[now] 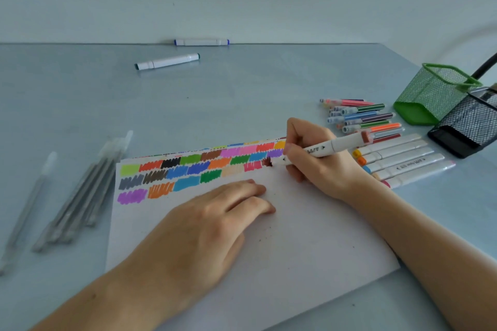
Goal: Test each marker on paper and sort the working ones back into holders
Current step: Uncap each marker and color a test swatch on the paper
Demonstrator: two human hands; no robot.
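At nine o'clock on the table (242,94) lie several clear grey pens (80,196), one set apart further left. The paper (269,244) fills the centre, its upper strip covered with colour swatches (193,169) in rows. The left hand (209,226) rests flat on the sheet at six o'clock, fingers straight and holding nothing. At twelve o'clock two white markers (167,61) lie far back near the wall. The right hand (317,161), at three o'clock, grips a white marker (330,146) (brown cap end up), its tip touching the paper at a fresh brown mark (267,162). Beyond it lie thin coloured pens (360,115) and a row of white markers (400,158); a green mesh holder (430,94) and black mesh holder (468,126) stand tilted at two o'clock.
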